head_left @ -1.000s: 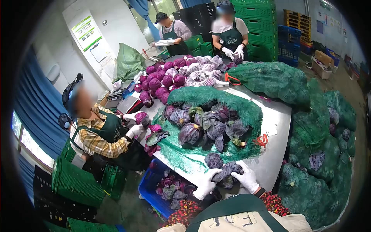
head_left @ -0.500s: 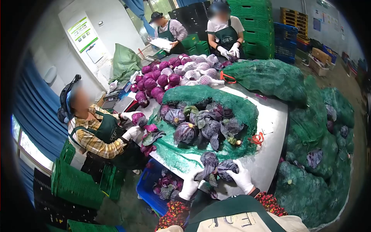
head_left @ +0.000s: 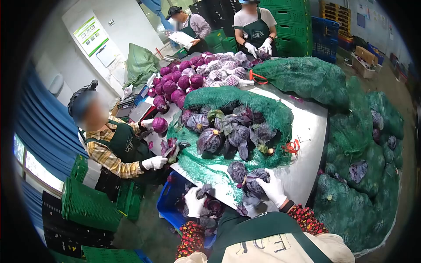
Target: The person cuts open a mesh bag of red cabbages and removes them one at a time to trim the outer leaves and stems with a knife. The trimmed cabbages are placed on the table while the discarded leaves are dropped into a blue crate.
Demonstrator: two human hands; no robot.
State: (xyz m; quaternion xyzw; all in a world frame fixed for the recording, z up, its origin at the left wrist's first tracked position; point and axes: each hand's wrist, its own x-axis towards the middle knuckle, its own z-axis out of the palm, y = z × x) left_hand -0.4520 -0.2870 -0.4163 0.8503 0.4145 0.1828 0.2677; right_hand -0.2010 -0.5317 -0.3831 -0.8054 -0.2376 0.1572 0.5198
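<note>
My left hand (head_left: 194, 202), in a white glove, is closed on a dark cabbage leaf (head_left: 205, 190) above the blue crate (head_left: 165, 202). My right hand (head_left: 274, 189), gloved too, grips the side of a red cabbage (head_left: 254, 183) at the table's near edge. Another red cabbage (head_left: 237, 171) rests against it on the left. Just beyond, several leafy red cabbages (head_left: 210, 141) lie on an opened green net bag (head_left: 280, 111). Loose leaves fill part of the blue crate.
Across the metal table (head_left: 309, 131) are trimmed red cabbages (head_left: 177, 95) and some in white foam nets (head_left: 217, 75). A co-worker (head_left: 118, 144) at left holds a cabbage and leaves. Two other people stand at the far side. Full net bags (head_left: 351, 206) are piled at right.
My left hand has moved left and down from the cabbage to over the crate, carrying a leaf. My right hand stays on the cabbage. The co-worker's hands have moved apart.
</note>
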